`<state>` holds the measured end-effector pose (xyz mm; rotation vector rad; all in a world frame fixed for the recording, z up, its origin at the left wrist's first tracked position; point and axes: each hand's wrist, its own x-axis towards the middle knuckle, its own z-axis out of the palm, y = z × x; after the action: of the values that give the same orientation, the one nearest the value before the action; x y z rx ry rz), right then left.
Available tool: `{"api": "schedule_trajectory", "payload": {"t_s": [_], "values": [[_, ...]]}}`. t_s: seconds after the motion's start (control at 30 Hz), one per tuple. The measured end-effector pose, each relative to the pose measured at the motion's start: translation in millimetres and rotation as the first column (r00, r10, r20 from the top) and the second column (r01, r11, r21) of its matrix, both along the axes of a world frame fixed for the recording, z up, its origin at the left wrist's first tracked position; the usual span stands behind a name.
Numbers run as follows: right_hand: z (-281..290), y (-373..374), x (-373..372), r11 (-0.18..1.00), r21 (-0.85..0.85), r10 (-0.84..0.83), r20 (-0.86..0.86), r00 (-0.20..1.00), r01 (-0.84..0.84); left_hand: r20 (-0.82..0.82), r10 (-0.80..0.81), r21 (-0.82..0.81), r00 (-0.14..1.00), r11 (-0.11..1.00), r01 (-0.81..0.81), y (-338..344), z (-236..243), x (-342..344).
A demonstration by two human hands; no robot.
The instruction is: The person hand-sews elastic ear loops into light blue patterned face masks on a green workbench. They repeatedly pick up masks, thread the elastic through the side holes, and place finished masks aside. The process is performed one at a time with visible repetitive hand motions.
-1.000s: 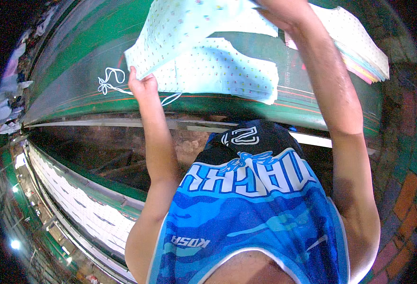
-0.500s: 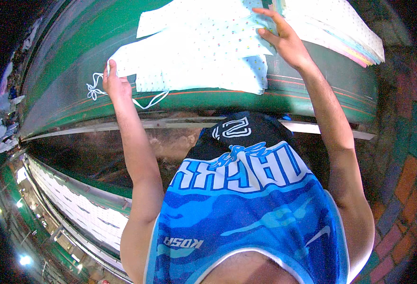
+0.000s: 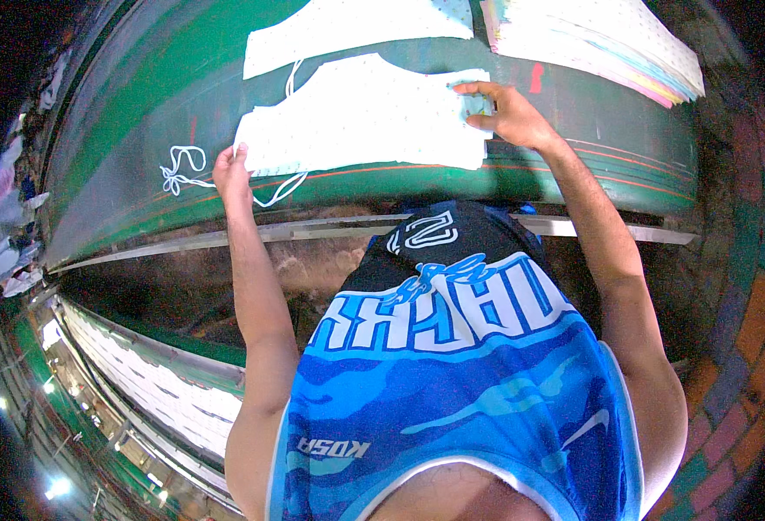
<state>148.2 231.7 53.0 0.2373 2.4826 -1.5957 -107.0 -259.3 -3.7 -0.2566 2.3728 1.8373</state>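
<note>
A pale cut fabric piece (image 3: 365,113) with small dots and a curved top edge lies flat on the near stack, close to the table's front edge. At its left edge, my left hand (image 3: 233,178) is closed, pinching the corner between thumb and fingers. My right hand (image 3: 517,120) rests at the right edge, thumb and forefinger spread apart over the cloth. White cord (image 3: 182,174) trails in loops left of my left hand, and another loop hangs below the piece. Farther back lies a second pale fabric stack (image 3: 356,30), its far side cut off by the picture's edge.
The long green table (image 3: 139,113) bears thin orange lines along its near side. A thick stack of dotted sheets (image 3: 608,43) with coloured edges sits at the back right. Behind me is another long table with white material (image 3: 156,373). Coloured paving (image 3: 747,347) shows at right.
Both hands have drawn the fabric piece nearer, off the far stack and onto the near one. The left hand shifted slightly right and down, the right hand down. A strip of green table now separates the stacks.
</note>
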Motion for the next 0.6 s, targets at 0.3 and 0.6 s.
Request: {"api": "schedule_trajectory", "payload": {"t_s": [0.3, 0.6], "values": [[-12.7, -9.3, 10.4, 0.964, 0.25, -0.058, -0.146, 0.988, 0.093, -0.147, -0.033, -0.204, 0.989, 0.979, 0.002, -14.3, -11.7, -10.2], [-12.2, -15.0, 17.5, 0.982, 0.144, -0.113, -0.088, 0.99, 0.125, -0.211, -0.213, -0.499, 0.954, 0.862, 0.082, -15.9, 4.8, -15.3]]}}
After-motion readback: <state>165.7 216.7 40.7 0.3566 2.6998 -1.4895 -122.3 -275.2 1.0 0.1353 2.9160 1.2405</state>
